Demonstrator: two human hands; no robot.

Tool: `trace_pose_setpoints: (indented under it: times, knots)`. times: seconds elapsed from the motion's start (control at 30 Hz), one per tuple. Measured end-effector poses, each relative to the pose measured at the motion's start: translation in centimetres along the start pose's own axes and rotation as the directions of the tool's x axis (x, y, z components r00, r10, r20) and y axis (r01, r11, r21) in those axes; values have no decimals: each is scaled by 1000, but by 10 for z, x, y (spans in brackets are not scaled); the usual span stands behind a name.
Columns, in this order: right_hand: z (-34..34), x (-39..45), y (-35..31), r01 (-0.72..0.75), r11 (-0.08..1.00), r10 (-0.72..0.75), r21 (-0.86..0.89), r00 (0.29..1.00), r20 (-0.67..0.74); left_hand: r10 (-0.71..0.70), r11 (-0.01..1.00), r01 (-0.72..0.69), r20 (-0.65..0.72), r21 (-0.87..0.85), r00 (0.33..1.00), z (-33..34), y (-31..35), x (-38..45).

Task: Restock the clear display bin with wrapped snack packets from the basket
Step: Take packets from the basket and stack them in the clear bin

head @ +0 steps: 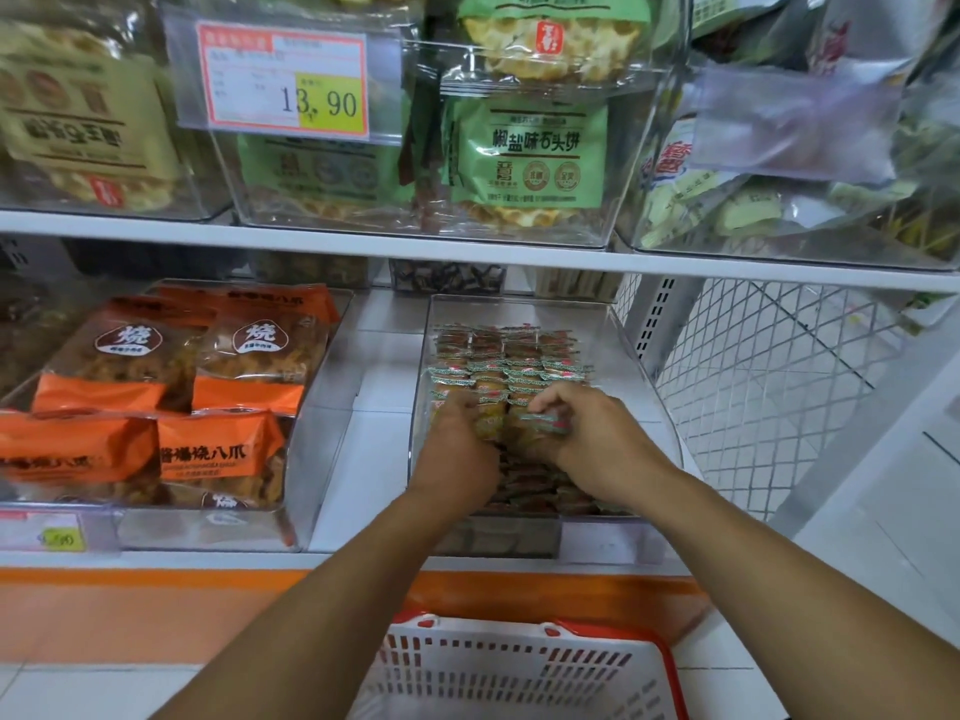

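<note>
The clear display bin (519,309) sits on the lower shelf and holds rows of small wrapped snack packets (501,356). Both my hands are inside it, side by side over the packets. My left hand (457,444) grips a packet (488,426) with curled fingers. My right hand (592,439) pinches another packet (543,423) between thumb and fingers. Below the shelf edge stands the white basket (514,662) with a red rim; what lies inside it is hidden by my forearms and the frame's bottom edge.
A clear bin of orange snack bags (171,402) stands to the left. The shelf above (363,246) carries bins of green and brown packs and a price tag. A white wire mesh panel (769,376) closes the right side. Orange trim (156,579) runs below.
</note>
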State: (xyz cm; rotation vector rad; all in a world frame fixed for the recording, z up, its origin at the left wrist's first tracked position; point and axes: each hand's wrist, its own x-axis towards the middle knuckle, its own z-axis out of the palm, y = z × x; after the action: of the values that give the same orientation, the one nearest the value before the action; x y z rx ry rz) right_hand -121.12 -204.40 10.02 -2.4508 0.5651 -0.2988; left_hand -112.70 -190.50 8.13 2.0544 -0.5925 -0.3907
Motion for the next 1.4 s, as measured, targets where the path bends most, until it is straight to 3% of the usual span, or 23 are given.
trace_pose_setpoints:
  times: [0.13,0.23,0.37,0.47,0.57,0.67,0.77,0.87,1.1,1.23,1.4]
  knots:
    - [25,10,-18,61,997,-64,41,995,77,-10,1000,9,-45,-25,999,-14,6,-18]
    - [43,22,-30,67,998,-67,-5,995,79,-22,1000,22,10,20,1000,-20,8,-40]
    - [62,32,-41,0,997,2,77,1000,-22,-46,996,37,110,79,993,-20,9,-61]
    - [65,30,-41,38,993,-30,110,997,-74,-66,989,32,233,148,970,-23,10,-56]
    - [54,29,-38,96,988,-81,118,988,-130,-28,981,-21,245,194,969,-22,9,-46]
    - [33,30,-32,122,989,-108,79,981,-162,-44,948,-44,269,314,962,-15,4,-39]
    - [19,32,-20,93,996,-90,15,986,-138,-119,822,-100,341,561,933,-4,-3,-39]
    - [29,26,-9,95,994,-100,-48,991,-90,-166,726,-115,334,678,928,5,-8,-37]
    - [44,28,-2,180,974,-208,-136,950,-234,-193,713,-56,272,699,943,10,-3,-31]
    - [42,28,-4,154,939,-223,-307,953,-207,-167,703,-46,228,710,959,14,-3,-31]
    - [41,30,-6,107,955,-151,-275,978,-144,-87,673,-98,211,733,974,14,-6,-27]
